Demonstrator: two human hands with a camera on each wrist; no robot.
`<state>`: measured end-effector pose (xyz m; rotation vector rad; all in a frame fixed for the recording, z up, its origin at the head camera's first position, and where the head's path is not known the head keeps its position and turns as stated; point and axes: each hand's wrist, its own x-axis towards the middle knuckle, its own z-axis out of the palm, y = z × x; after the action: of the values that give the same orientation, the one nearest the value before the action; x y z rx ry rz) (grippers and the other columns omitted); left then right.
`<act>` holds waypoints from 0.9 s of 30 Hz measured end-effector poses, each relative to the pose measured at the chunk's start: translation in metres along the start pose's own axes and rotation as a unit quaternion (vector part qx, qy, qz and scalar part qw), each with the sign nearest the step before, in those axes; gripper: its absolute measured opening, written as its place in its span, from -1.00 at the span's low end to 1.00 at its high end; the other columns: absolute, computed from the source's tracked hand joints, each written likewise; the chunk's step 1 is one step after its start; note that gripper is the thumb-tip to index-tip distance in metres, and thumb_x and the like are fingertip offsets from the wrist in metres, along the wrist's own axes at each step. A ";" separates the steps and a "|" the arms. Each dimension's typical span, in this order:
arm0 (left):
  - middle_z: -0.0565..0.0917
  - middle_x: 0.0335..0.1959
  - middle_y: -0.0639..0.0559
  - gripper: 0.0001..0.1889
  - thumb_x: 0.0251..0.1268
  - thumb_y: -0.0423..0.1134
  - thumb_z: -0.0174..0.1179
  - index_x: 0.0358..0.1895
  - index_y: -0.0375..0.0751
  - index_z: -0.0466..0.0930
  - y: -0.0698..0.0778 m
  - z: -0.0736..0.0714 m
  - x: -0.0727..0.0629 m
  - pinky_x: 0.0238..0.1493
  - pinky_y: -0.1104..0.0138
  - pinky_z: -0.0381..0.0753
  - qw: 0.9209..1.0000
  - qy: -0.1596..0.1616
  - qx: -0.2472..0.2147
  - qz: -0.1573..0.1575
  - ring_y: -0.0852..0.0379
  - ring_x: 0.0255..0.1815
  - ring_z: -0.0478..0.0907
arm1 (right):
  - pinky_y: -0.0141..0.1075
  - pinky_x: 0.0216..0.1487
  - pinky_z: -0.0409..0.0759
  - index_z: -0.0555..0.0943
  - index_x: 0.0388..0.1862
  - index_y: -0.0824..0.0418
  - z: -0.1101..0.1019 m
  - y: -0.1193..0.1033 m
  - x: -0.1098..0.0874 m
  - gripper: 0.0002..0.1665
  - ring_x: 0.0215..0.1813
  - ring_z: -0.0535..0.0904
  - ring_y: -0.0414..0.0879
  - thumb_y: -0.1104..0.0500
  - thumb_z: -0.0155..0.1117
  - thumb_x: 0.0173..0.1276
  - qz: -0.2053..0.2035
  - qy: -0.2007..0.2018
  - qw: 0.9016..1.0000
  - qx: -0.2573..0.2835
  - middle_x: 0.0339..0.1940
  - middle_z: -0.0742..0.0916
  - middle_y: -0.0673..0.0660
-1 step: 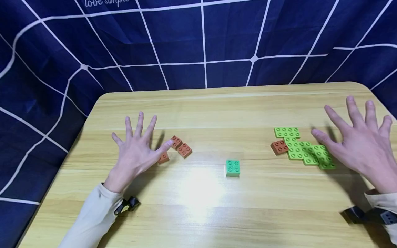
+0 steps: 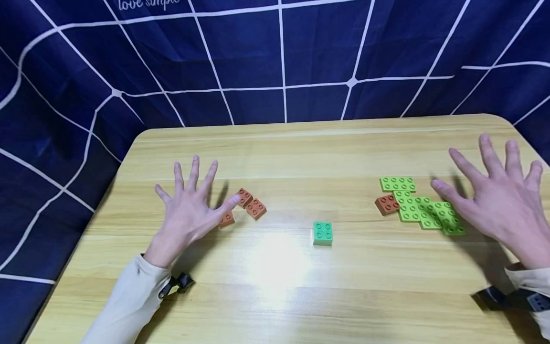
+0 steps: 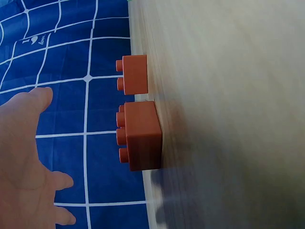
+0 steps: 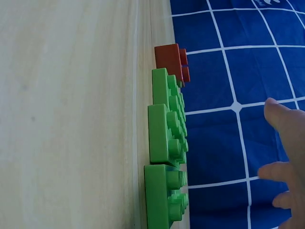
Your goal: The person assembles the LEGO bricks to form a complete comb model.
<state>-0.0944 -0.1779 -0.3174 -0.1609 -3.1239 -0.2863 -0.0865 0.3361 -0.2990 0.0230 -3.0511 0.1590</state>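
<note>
My left hand (image 2: 186, 208) hovers over the left of the table with its fingers spread and nothing in its grasp. By its thumb lie three reddish-brown 2x2 toy bricks; one brick (image 2: 227, 219) is partly hidden by the thumb, and another brick (image 2: 256, 209) sits just beyond it. Over on the right, my right hand (image 2: 500, 200) is likewise spread and holds nothing. Left of its thumb is a group of several lime-green bricks (image 2: 409, 210), laid edge to edge. A reddish-brown brick (image 2: 386, 204) lies at the group's left side. Studs face up on all of them.
A single green 2x2 brick (image 2: 322, 233) stands near the middle of the wooden table (image 2: 301, 157). Behind the table and along its left side hangs a dark blue cloth (image 2: 253, 52) with white lines. Black wrist devices sit on both sleeves.
</note>
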 end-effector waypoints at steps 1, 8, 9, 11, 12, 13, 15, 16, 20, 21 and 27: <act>-0.33 0.57 -0.10 -0.01 0.13 0.61 -0.28 0.56 0.19 -0.20 0.000 0.000 0.000 0.06 -0.61 -0.47 1.000 0.000 0.001 0.000 -0.35 0.47 -0.54 | 0.46 0.24 -0.63 -0.02 0.57 0.08 0.000 0.000 0.000 0.02 0.45 -0.65 0.29 -0.41 -0.02 0.34 -0.001 0.001 1.000 0.001 0.54 -0.29 0.31; -0.36 0.57 -0.10 -0.01 0.12 0.61 -0.26 0.56 0.19 -0.20 -0.001 -0.002 0.000 0.07 -0.59 -0.51 1.000 0.004 -0.003 0.000 -0.34 0.47 -0.55 | 0.41 0.27 -0.65 -0.06 0.58 0.04 -0.004 0.005 0.000 0.00 0.48 -0.61 0.27 -0.39 -0.03 0.36 -0.003 0.012 1.000 0.016 0.55 -0.28 0.26; -0.36 0.57 -0.10 0.00 0.12 0.61 -0.26 0.56 0.20 -0.21 -0.001 -0.002 0.000 0.07 -0.59 -0.51 1.000 0.006 -0.004 0.001 -0.33 0.47 -0.55 | 0.41 0.28 -0.64 -0.06 0.58 0.04 -0.005 0.005 0.000 0.00 0.48 -0.61 0.26 -0.39 -0.03 0.36 -0.003 0.016 1.000 0.019 0.55 -0.28 0.24; -0.37 0.57 -0.09 0.00 0.11 0.61 -0.24 0.56 0.20 -0.21 0.000 -0.003 0.000 0.06 -0.58 -0.54 1.000 0.006 -0.006 0.002 -0.33 0.47 -0.56 | 0.40 0.29 -0.63 -0.06 0.58 0.04 -0.006 0.006 0.000 -0.01 0.49 -0.60 0.24 -0.39 -0.03 0.36 -0.002 0.020 1.000 0.022 0.56 -0.28 0.22; -0.38 0.56 -0.08 0.00 0.11 0.61 -0.24 0.56 0.20 -0.21 0.000 -0.003 0.000 0.06 -0.58 -0.55 1.000 0.005 -0.006 0.003 -0.33 0.47 -0.56 | 0.40 0.30 -0.63 -0.07 0.58 0.04 -0.006 0.006 0.000 0.00 0.49 -0.60 0.24 -0.39 -0.03 0.36 -0.002 0.021 1.000 0.022 0.56 -0.29 0.21; -0.38 0.56 -0.07 0.01 0.10 0.61 -0.24 0.56 0.20 -0.21 -0.001 -0.003 -0.001 0.06 -0.58 -0.56 1.000 0.003 -0.007 0.004 -0.33 0.47 -0.57 | 0.40 0.29 -0.63 -0.08 0.58 0.04 -0.007 0.006 0.000 0.00 0.49 -0.60 0.24 -0.39 -0.03 0.36 -0.002 0.021 1.000 0.023 0.56 -0.30 0.21; -0.39 0.56 -0.07 0.01 0.10 0.61 -0.23 0.56 0.21 -0.21 -0.001 -0.003 -0.001 0.04 -0.58 -0.55 1.000 0.001 -0.005 0.005 -0.34 0.47 -0.56 | 0.40 0.28 -0.65 -0.10 0.58 0.03 -0.007 0.006 -0.001 0.01 0.47 -0.63 0.25 -0.38 -0.01 0.35 -0.003 0.017 1.000 0.024 0.55 -0.32 0.20; -0.39 0.56 -0.07 0.01 0.09 0.62 -0.23 0.56 0.22 -0.22 -0.001 -0.003 -0.001 0.04 -0.59 -0.54 1.000 -0.001 -0.004 0.005 -0.34 0.47 -0.56 | 0.40 0.27 -0.67 -0.12 0.58 0.02 -0.006 0.007 -0.002 0.02 0.46 -0.64 0.26 -0.38 -0.01 0.34 -0.002 0.013 1.000 0.021 0.55 -0.33 0.19; -0.41 0.56 -0.05 0.01 0.08 0.63 -0.23 0.55 0.25 -0.23 -0.001 -0.003 -0.001 0.03 -0.61 -0.50 1.000 -0.005 0.001 0.004 -0.35 0.47 -0.56 | 0.40 0.24 -0.70 -0.18 0.59 -0.01 -0.005 0.007 -0.005 0.04 0.43 -0.68 0.27 -0.39 -0.02 0.33 0.001 -0.005 1.000 0.003 0.53 -0.37 0.21; -0.41 0.56 -0.04 0.01 0.08 0.63 -0.23 0.55 0.26 -0.24 -0.001 -0.003 0.000 0.03 -0.62 -0.49 1.000 -0.005 0.002 0.003 -0.35 0.47 -0.56 | 0.40 0.25 -0.70 -0.19 0.59 -0.01 -0.005 0.006 -0.005 0.05 0.43 -0.68 0.28 -0.40 -0.03 0.33 0.001 -0.007 1.000 -0.002 0.53 -0.36 0.21; -0.38 0.57 -0.08 0.00 0.09 0.63 -0.24 0.55 0.26 -0.24 -0.001 -0.002 0.000 0.04 -0.62 -0.48 1.000 -0.002 0.006 0.004 -0.36 0.47 -0.54 | 0.40 0.25 -0.69 -0.16 0.59 0.01 -0.004 0.006 -0.006 0.05 0.45 -0.65 0.27 -0.40 -0.02 0.33 -0.002 -0.006 1.000 -0.007 0.54 -0.33 0.23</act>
<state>-0.0949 -0.1790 -0.3152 -0.1755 -3.1272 -0.2674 -0.0799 0.3420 -0.2966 0.0308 -3.0640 0.1371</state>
